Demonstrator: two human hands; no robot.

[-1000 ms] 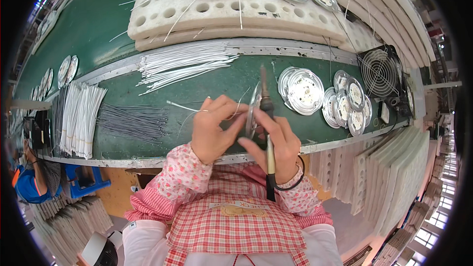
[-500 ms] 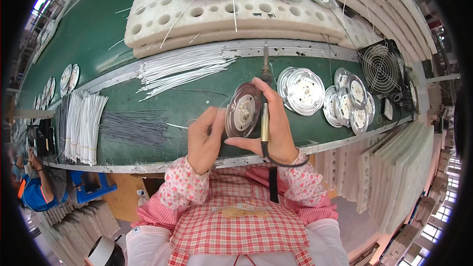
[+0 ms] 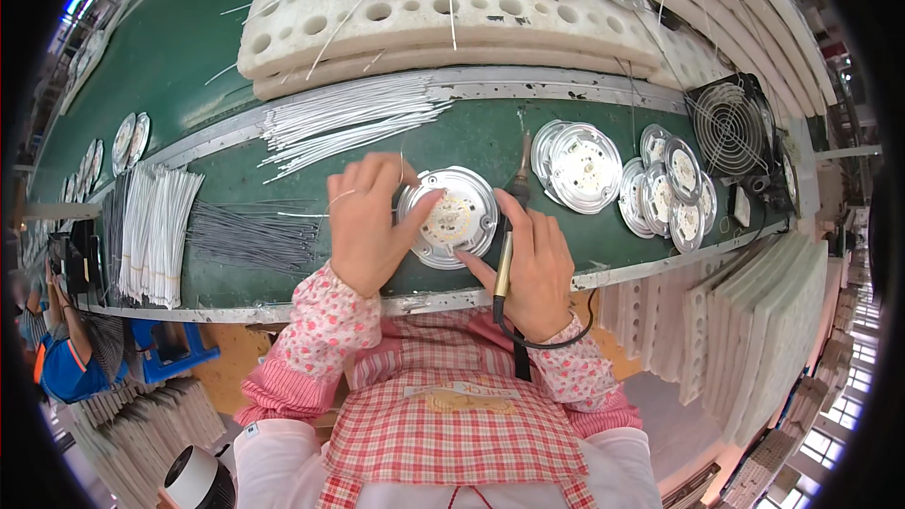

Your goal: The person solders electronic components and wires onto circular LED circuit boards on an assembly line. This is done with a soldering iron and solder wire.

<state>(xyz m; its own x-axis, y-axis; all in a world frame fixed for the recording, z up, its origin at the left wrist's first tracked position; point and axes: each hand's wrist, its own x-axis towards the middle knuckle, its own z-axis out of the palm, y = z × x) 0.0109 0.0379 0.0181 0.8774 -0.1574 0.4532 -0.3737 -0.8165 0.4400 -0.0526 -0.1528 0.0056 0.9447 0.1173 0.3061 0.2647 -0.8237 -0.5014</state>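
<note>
A round silver LED light plate (image 3: 465, 243) with a pale circuit board lies face up at the front of the bench. My left hand (image 3: 370, 221) grips its left rim, thumb over the board and fingers curled at the far-left edge. A thin pale wire shows by those fingers; where it ends is hidden. My right hand (image 3: 535, 273) is closed round a soldering iron (image 3: 505, 264), whose tip points away from me. The right thumb touches the plate's near right rim.
Stacked LED plates (image 3: 584, 170) stand at right, beside a smaller pile (image 3: 683, 174) and a black fan (image 3: 731, 127). White wires (image 3: 349, 123) and dark wires (image 3: 255, 238) lie at left. A holed foam board (image 3: 405, 33) carries more plates behind. Another person (image 3: 80, 353) sits far left.
The plate has turned from tilted on edge to face up and moved lower. My left hand has shifted left and round its far rim; the soldering iron has tilted, still in my right hand.
</note>
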